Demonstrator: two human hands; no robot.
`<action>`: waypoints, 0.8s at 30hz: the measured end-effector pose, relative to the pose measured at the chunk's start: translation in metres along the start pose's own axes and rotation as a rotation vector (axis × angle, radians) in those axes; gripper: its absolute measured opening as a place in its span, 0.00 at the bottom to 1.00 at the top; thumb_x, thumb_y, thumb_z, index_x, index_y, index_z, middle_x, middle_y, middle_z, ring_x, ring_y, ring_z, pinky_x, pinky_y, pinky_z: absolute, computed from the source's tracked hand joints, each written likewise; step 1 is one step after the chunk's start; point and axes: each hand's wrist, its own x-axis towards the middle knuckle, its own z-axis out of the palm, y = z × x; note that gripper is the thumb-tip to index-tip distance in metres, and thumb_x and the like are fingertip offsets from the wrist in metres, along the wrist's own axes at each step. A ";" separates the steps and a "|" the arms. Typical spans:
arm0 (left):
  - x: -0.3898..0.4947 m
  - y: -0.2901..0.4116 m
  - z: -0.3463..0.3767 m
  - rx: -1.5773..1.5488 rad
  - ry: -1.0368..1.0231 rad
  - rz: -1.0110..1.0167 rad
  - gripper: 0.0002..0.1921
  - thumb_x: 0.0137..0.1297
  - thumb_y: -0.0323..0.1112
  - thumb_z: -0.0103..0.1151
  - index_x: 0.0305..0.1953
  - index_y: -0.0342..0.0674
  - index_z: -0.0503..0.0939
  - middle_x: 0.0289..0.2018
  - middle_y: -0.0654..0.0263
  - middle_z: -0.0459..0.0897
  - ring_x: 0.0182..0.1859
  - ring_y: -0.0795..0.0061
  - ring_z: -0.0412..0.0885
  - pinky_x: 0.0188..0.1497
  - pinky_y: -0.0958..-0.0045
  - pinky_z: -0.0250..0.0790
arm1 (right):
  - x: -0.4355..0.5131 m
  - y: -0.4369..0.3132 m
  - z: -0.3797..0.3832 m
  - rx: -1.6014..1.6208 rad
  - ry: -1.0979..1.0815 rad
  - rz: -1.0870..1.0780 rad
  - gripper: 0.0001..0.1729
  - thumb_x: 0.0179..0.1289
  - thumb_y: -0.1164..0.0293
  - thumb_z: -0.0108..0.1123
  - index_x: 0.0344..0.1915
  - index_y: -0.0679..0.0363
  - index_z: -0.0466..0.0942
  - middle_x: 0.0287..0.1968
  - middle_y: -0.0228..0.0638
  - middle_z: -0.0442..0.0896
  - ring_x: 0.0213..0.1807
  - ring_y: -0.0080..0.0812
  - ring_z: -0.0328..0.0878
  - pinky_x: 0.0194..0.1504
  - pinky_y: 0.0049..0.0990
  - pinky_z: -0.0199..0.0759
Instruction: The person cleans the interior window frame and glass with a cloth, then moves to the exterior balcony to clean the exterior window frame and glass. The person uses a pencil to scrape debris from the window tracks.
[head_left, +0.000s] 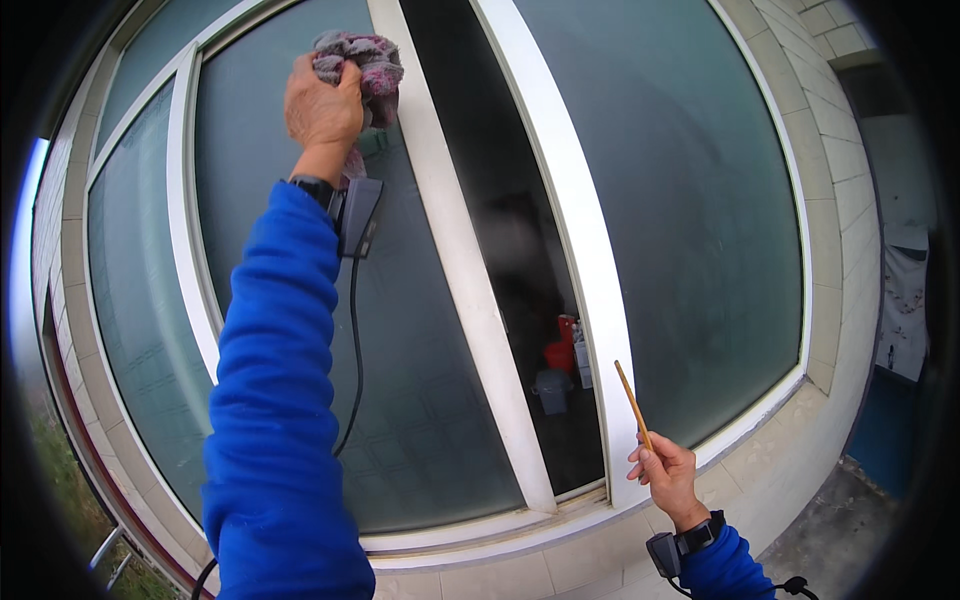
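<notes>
My left hand (325, 105) is raised high and grips a crumpled grey and pink cloth (367, 64). The cloth lies at the upper part of the left frosted glass pane (300, 225), close to its white frame stile (465, 255). Low on the right, my right hand (666, 471) holds a thin wooden stick (632, 401) between thumb and fingers. The stick points up and slightly left, in front of the white stile (577, 217) of the right-hand sash. Whether its tip touches the frame I cannot tell.
Between the sashes a dark gap (517, 240) shows a grey bucket (553, 391) and a red object (559, 349) inside. The right frosted pane (675, 210) fills that side. A tiled sill (495, 574) runs below. Cables (357, 337) hang from devices on both wrists. Metal rails (106, 547) stand lower left.
</notes>
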 end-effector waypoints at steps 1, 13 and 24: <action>0.017 0.007 0.018 0.081 -0.047 0.044 0.24 0.60 0.52 0.63 0.54 0.48 0.78 0.53 0.54 0.81 0.56 0.47 0.78 0.56 0.54 0.72 | 0.002 0.001 -0.001 -0.010 0.010 0.041 0.15 0.75 0.72 0.54 0.56 0.67 0.77 0.35 0.35 0.84 0.28 0.22 0.84 0.24 0.15 0.72; -0.258 0.007 -0.094 -0.032 -0.559 0.458 0.28 0.39 0.38 0.77 0.47 0.48 0.79 0.44 0.59 0.73 0.50 0.56 0.72 0.44 0.59 0.61 | -0.021 0.041 0.001 0.022 0.127 -0.005 0.16 0.74 0.73 0.57 0.57 0.66 0.77 0.32 0.33 0.84 0.25 0.20 0.81 0.23 0.15 0.68; -0.476 0.011 -0.294 -0.379 -1.140 -0.196 0.23 0.47 0.33 0.70 0.48 0.46 0.77 0.42 0.58 0.73 0.49 0.55 0.73 0.50 0.58 0.68 | -0.051 0.042 0.103 -0.084 -0.128 -0.087 0.18 0.73 0.71 0.58 0.59 0.68 0.76 0.34 0.31 0.82 0.30 0.17 0.75 0.31 0.18 0.70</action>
